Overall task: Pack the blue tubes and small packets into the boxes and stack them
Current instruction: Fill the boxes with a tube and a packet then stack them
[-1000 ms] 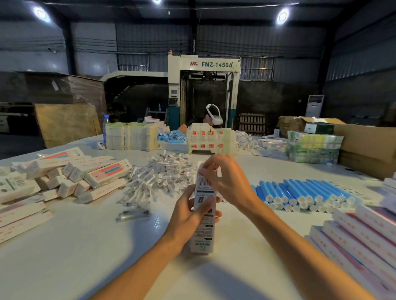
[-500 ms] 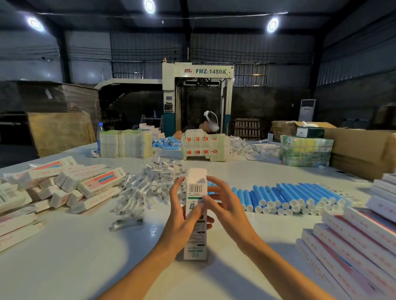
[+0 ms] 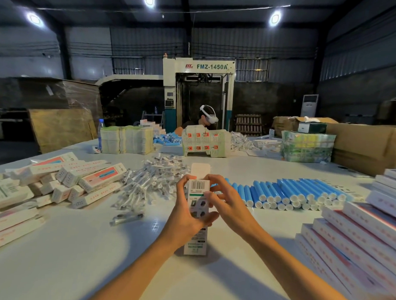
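Note:
A tall white box (image 3: 195,241) with a barcode stands upright on the white table (image 3: 77,246) in front of me, its top flap raised. My left hand (image 3: 185,214) grips its left side. My right hand (image 3: 226,205) holds its upper right edge, fingers curled near the opening. A row of blue tubes (image 3: 287,193) lies behind and to the right. A heap of small clear packets (image 3: 146,184) lies behind and to the left. Packed boxes (image 3: 355,240) are stacked at the right edge.
Loose white and red boxes (image 3: 63,181) are piled at the left. One stray packet (image 3: 126,218) lies near my left arm. Across the table sit flat carton stacks (image 3: 125,139), a person wearing a headset (image 3: 208,117), and brown cartons (image 3: 367,144).
The view has tilted up a little. My right hand slid down from the box top to its upper right edge, and the top flap now stands open above both hands.

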### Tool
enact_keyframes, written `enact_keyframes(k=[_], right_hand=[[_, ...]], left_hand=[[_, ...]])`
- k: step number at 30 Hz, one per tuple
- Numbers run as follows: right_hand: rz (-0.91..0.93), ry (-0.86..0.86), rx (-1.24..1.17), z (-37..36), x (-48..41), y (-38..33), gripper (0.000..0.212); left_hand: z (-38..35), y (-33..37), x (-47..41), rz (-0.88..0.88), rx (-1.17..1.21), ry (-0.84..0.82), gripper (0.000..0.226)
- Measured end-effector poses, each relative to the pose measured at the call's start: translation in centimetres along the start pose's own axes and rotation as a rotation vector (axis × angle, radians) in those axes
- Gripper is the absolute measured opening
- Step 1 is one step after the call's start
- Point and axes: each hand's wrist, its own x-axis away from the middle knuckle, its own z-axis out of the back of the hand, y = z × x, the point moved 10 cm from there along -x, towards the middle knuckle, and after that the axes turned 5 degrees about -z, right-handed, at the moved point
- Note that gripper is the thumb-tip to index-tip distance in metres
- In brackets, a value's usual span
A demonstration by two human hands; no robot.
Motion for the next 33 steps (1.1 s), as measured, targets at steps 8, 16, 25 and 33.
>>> enact_keyframes(k=[8,16,25,33], right_hand=[[-0.020,0.109,-0.200,1.7,-0.2,0.4,0.019],[0.115,0.054,0.039,2.1,-1.6,-1.5,0.017],[0.165,0.061,0.082,2.0,-1.3,-1.6,0.040],[0.166,0.144,0.106,2.9,-0.6,-1.1,0.027]], left_hand=[[0.2,-0.5,0.5,0.056,0.084,0.007,0.092],[-0.6,-0.7,0.6,0.082,0.153,-0.066,0.089],[-0.7,-0.3,1.0,0.126,0.110,-0.089,0.088],[-1.1,-0.2,1.2,0.149,0.112,-0.145,0.086]])
